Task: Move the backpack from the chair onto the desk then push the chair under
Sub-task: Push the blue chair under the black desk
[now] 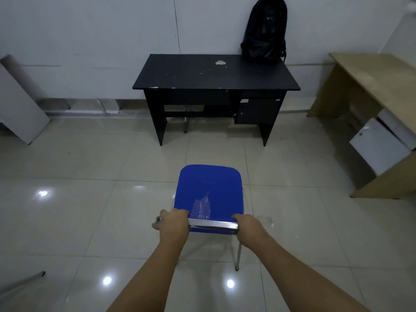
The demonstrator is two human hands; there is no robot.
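I see my left hand (pixel 174 222) and right hand (pixel 246 224) both wrapped tight on the back of the blue chair (pixel 209 190), well apart from the black desk (pixel 213 73) (the backpack (pixel 264 30) stands on its far right corner)

Background only: tiled room, spare furniture round the edges
Glossy beige tile floor (pixel 90 167) with ceiling-light glare spots. White wall (pixel 90 30) behind. Light wood table (pixel 380 86) at right, white box (pixel 380 149) under it. White board (pixel 20 109) leaning low left, grey metal bar (pixel 24 281) on floor bottom left
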